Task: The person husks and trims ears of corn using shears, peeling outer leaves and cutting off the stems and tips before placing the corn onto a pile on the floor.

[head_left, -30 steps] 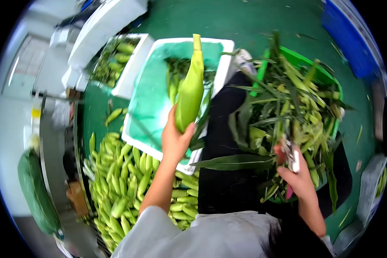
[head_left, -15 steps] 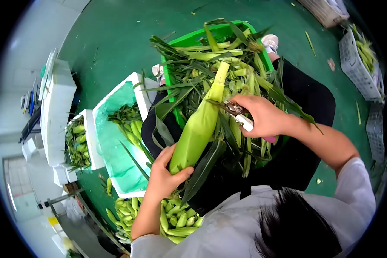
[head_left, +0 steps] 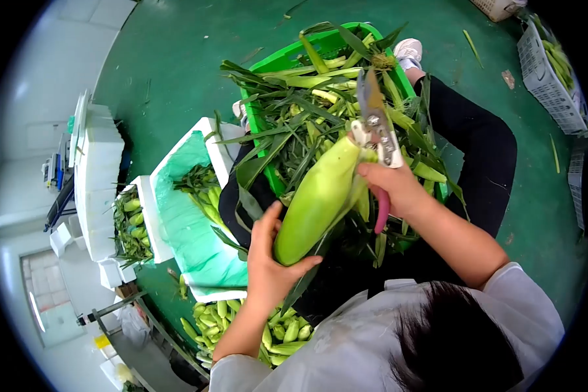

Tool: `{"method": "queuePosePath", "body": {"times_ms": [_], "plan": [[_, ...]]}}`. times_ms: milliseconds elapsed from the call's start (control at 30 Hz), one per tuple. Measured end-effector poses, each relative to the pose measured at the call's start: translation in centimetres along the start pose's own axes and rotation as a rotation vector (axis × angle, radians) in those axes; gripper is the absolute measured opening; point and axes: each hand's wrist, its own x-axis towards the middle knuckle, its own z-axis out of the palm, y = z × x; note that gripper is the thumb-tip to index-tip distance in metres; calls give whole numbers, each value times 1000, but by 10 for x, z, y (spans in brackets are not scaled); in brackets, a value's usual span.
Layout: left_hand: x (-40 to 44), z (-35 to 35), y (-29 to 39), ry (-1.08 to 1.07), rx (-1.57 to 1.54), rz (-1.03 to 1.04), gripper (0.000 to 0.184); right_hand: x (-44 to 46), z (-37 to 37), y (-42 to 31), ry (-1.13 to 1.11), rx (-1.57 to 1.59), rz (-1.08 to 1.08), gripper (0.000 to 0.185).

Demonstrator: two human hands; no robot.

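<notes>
An ear of corn in green husk (head_left: pixel 317 202) lies tilted across my lap, its thick lower end held by my left hand (head_left: pixel 268 251). The long stem seen earlier no longer shows at its upper end. My right hand (head_left: pixel 395 186) is closed round pruning shears (head_left: pixel 376 127) with a pink handle, beside that upper end. The blades point up and away, over a green basket (head_left: pixel 255 121) heaped with husks and leaves (head_left: pixel 300 111).
A foam box (head_left: pixel 166 157) with green lining and some corn stands at the left, another foam box (head_left: pixel 149 212) beyond it. Husked corn (head_left: pixel 284 333) lies piled at the lower left. A white crate (head_left: pixel 549 85) of corn stands at upper right.
The view has swung round over the green basket. The corn has come down to the shears, and its long stem has gone from the upper end. The shears have turned to point away.
</notes>
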Motion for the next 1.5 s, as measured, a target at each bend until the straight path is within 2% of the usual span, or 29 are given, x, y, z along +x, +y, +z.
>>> {"method": "queuePosePath", "body": {"times_ms": [33,67,133,167,200,233,267,300,333,400,467,500,533,600,667,733,767,800,867,900,1000,1100,1133,1167,1267,1333,1400,1467,1500], "plan": [[2,-6,4,-42,-538,-130,96,9,-8,1,-12,-53,-55,37],[5,-13,-8,-151,-779,-156,99,18,-15,1,-21,-105,-111,40],[5,-34,-19,-408,-939,-285,88,33,-32,-13,-42,-243,-111,46],[8,-36,-10,-329,-880,-226,84,41,-33,-37,11,-450,-39,47],[17,-45,-19,-377,-886,-126,76,44,-35,-49,67,-742,-63,47],[19,-46,-8,-254,-808,-78,67,47,-36,-62,132,-1033,-73,46],[23,-48,4,-136,-727,-27,61,49,-36,-66,207,-1404,-198,44],[35,-52,7,-96,-450,139,64,43,-29,-68,288,-1428,-323,42],[47,-56,22,-79,-202,296,68,31,-24,-79,207,-1325,-240,44],[64,-57,46,-105,208,573,65,3,-21,-95,-114,-460,235,52],[69,-37,58,-80,506,749,56,-20,-27,-74,-314,-140,191,62],[71,-22,53,-22,554,834,58,-30,-27,-63,-298,-281,148,66],[68,-7,56,102,522,802,53,-39,-26,-50,-278,-421,106,70],[56,32,38,303,131,508,50,-53,-27,-13,-56,-381,-49,69],[41,69,34,76,-539,143,56,-62,-10,-6,100,-695,-139,70],[38,95,27,83,-683,61,68,-68,-4,4,77,-1084,-179,72],[39,101,35,117,-1126,-238,61,-69,-4,4,-16,-1049,-202,72],[47,92,8,-23,-1348,-433,59,-70,-4,3,-109,-1012,-226,73],[41,84,-23,-208,-1423,-661,55,-69,-11,-5,-170,-767,116,72],[39,80,-10,-96,-1422,-582,62,-62,-18,-7,-189,-795,142,73],[29,75,-1,33,-1037,-452,72,-41,-45,-1,-266,-1017,123,79],[19,67,2,-14,-691,-278,82,-23,-46,-6,-325,-781,267,80],[15,64,4,-37,-546,-227,83,-19,-44,-11,-322,-779,234,78],[12,64,-1,-20,-444,-207,85,-13,-45,-12,-375,-882,81,77],[7,49,-2,-115,-375,-139,84,1,-55,-24,-542,-1108,51,69],[13,30,-10,-256,-607,-208,84,3,-57,-31,-577,-1032,102,67],[21,9,-12,-416,-795,-339,91,0,-59,-26,-591,-840,119,54],[23,5,-21,-491,-950,-392,92,-8,-50,-34,-587,-688,353,45],[23,4,-25,-522,-1075,-427,91,-12,-53,-31,-595,-642,347,34]]}}
